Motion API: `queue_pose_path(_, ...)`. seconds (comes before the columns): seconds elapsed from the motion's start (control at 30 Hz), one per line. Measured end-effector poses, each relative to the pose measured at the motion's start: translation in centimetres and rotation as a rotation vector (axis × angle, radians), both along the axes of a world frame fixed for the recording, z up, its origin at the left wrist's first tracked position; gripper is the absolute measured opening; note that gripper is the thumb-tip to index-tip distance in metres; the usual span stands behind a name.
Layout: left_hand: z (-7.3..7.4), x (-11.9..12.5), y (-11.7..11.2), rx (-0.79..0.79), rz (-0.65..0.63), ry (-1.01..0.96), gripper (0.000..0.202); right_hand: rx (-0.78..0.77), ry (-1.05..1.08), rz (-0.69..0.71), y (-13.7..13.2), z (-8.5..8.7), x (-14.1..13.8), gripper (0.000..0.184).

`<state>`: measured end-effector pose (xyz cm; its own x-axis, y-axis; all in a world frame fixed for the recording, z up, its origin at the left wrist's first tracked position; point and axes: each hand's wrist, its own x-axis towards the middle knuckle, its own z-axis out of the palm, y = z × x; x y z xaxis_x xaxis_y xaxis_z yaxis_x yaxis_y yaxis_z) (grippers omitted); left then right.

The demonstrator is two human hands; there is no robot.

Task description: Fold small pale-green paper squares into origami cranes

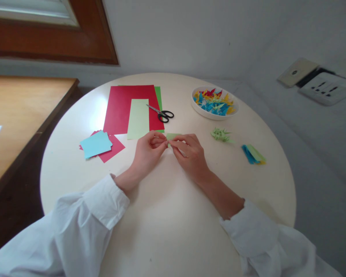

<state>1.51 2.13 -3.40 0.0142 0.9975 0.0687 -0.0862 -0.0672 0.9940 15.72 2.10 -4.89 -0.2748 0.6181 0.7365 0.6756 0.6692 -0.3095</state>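
A small piece of light green paper (pixel 173 136) is pinched between my two hands above the middle of the table. My left hand (pixel 152 148) grips its left side with thumb and fingers closed. From the right, my right hand (pixel 190 154) pinches it too, the fingertips of both hands nearly meeting. The fingers cover much of the paper, so its exact folded shape is hidden. Just beyond my hands lies a pale green paper strip (pixel 138 117) on a large red sheet (pixel 118 109). Scissors (pixel 164 114) with black handles rest across these sheets.
Blue square papers (pixel 96 144) lie on pink ones (pixel 113 149) at left. A white dish (pixel 202 110) of colourful folded paper cranes stands at back right. Nearer are a light green folded heap (pixel 220 134) and small folded papers (pixel 253 154). The round table (pixel 161 231) meets the wall behind.
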Motion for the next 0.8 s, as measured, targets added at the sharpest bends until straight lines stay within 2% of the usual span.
queue_pose_path(0.2,-0.13,-0.07,0.17,0.018,0.013,0.008,0.015,0.056,0.047,0.026,0.02,-0.02,-0.24,0.021)
queue_pose_path(0.37,0.05,-0.08,0.04,0.020,0.018,0.016,0.013,0.075,0.081,-0.073,-0.29,0.45,-0.32,0.019)
queue_pose_path(0.5,0.08,-0.08,0.05,0.030,0.004,0.032,0.012,0.019,0.134,-0.136,-0.39,0.58,-0.21,0.018)
queue_pose_path(0.8,-0.25,-0.16,-0.18,0.197,-0.023,0.238,0.015,-0.123,0.220,-0.081,-0.31,0.43,-0.32,0.005)
